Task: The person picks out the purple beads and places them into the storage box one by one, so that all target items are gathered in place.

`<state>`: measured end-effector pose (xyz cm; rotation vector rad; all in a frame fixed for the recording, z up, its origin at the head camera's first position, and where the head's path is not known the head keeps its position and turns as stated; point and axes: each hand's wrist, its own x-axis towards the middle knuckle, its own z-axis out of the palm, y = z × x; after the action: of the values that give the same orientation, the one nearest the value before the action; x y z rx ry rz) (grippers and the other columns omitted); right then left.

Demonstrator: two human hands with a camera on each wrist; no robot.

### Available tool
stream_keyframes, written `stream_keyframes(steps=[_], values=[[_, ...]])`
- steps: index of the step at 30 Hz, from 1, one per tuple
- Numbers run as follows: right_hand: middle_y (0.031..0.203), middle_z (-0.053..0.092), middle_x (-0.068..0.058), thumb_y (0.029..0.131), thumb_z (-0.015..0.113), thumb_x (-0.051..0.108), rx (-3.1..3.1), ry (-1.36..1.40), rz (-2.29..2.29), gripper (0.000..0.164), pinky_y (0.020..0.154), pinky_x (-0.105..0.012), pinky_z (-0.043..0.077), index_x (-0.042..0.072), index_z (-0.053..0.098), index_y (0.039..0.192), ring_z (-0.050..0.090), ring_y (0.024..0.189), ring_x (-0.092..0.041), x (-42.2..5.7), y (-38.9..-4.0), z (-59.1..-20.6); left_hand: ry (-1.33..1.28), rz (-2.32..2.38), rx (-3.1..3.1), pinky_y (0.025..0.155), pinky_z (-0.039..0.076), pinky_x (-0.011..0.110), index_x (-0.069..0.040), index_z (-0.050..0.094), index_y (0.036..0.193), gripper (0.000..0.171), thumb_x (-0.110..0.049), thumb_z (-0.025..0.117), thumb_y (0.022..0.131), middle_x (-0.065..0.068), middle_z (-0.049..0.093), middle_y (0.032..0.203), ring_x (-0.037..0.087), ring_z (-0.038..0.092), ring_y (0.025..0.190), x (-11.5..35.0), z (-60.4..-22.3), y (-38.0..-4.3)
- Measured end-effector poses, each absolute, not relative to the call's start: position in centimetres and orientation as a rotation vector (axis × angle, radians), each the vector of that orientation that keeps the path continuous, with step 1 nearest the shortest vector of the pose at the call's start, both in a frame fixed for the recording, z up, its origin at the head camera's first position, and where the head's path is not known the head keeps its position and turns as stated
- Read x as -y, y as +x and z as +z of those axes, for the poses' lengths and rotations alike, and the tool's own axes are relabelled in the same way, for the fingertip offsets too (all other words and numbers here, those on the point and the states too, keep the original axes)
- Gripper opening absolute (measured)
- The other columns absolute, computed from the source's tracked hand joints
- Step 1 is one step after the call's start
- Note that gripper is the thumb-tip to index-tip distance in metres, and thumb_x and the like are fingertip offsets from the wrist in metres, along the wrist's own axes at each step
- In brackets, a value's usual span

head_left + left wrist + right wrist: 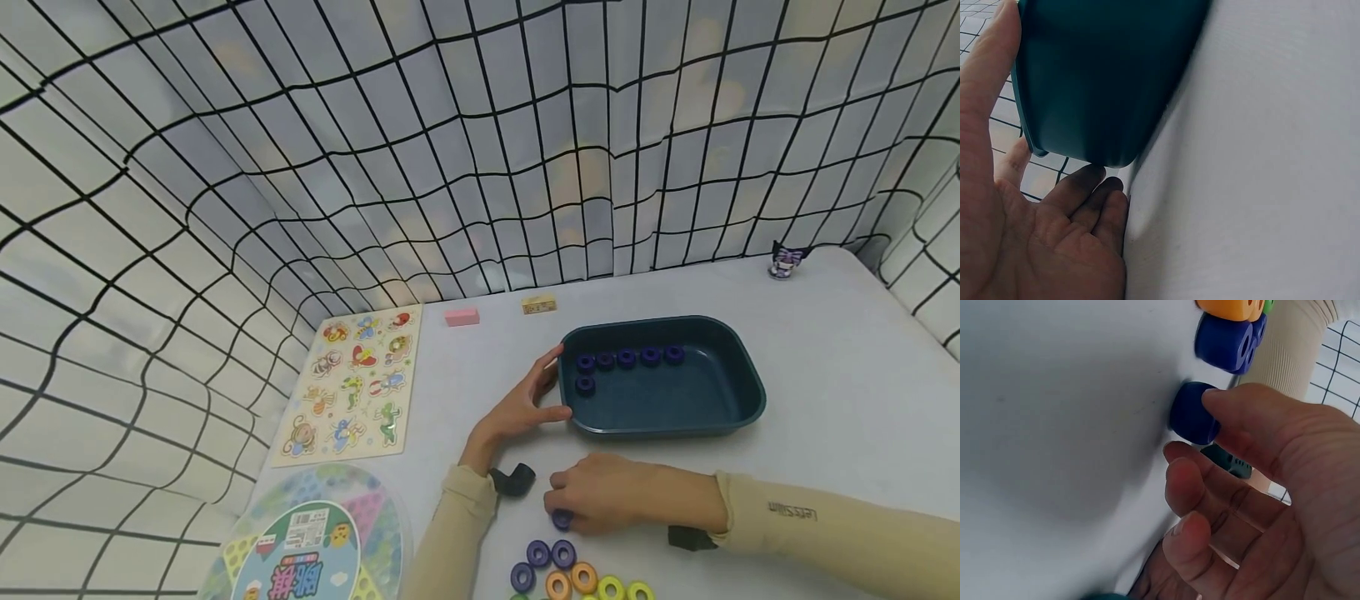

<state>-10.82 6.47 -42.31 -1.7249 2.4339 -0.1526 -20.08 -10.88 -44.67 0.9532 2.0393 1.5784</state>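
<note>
My left hand (521,404) rests against the left end of a dark teal tray (738,358), thumb and fingers spread along its rim. In the left wrist view the fingertips (1094,175) touch the tray's outer wall (1097,81). Several dark blue-purple rings (626,358) lie inside along the tray's back left side. In front of the tray, my right hand (611,492) pinches one blue-purple ring (1192,412) at the table surface between thumb and index finger. Closer to me lie more blue-purple rings (538,553), orange rings (583,577) and yellow rings (611,588).
On the left are an animal sticker board (352,383) and a round game package (300,550). A pink block (461,317) and a yellow block (538,304) lie at the back. A small figurine (785,261) stands at the far right corner. Black netting (480,150) encloses the table.
</note>
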Motion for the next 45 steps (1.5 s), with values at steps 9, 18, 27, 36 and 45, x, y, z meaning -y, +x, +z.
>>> stream_keyframes(steps=[9,18,27,36,45], values=[[0.074,0.046,0.016,0.075,0.067,0.028,-2.435,-1.612,-0.196,0.021,0.054,-0.019,0.040,0.025,0.059,0.094,0.041,0.059,0.001,-8.2,-10.8,-42.2,0.943,1.575,-2.041,0.108,0.014,0.043,-0.013,0.006,0.145,0.090,-0.027,0.068,0.081,0.012,0.008,0.150,0.023,0.014,0.135,10.8,-44.7,-20.1],[0.075,0.048,0.019,0.075,0.068,0.025,-2.363,-1.479,-0.306,0.022,0.062,-0.020,0.043,0.026,0.060,0.095,0.044,0.067,0.001,-9.6,-10.4,-42.1,0.934,1.587,-2.057,0.108,0.014,0.043,-0.013,0.007,0.145,0.090,-0.026,0.069,0.080,0.012,0.010,0.149,0.023,0.015,0.135,10.9,-44.6,-20.0],[0.079,0.051,0.019,0.078,0.067,0.027,-2.369,-1.357,-0.394,0.019,0.064,-0.021,0.045,0.022,0.062,0.096,0.045,0.068,0.002,-10.7,-10.8,-41.1,0.943,1.579,-2.048,0.108,0.014,0.043,-0.012,0.006,0.145,0.091,-0.026,0.068,0.081,0.013,0.007,0.150,0.024,0.013,0.135,10.9,-44.7,-20.0],[0.077,0.054,0.017,0.080,0.066,0.028,-2.506,-1.270,-0.545,0.025,0.056,-0.019,0.042,0.018,0.062,0.102,0.046,0.065,0.000,-13.2,-13.1,-37.4,0.937,1.586,-2.044,0.108,0.013,0.043,-0.012,0.006,0.145,0.089,-0.016,0.068,0.081,0.014,0.008,0.149,0.026,0.014,0.135,10.8,-44.4,-20.0],[0.071,0.052,0.019,0.081,0.066,0.031,-2.624,-1.228,-0.523,0.026,0.055,-0.020,0.042,0.019,0.061,0.103,0.047,0.060,0.000,-15.1,-16.8,-36.9,0.936,1.586,-2.039,0.108,0.013,0.043,-0.013,0.006,0.145,0.089,-0.019,0.068,0.081,0.014,0.008,0.150,0.024,0.014,0.135,10.9,-44.7,-20.1]])
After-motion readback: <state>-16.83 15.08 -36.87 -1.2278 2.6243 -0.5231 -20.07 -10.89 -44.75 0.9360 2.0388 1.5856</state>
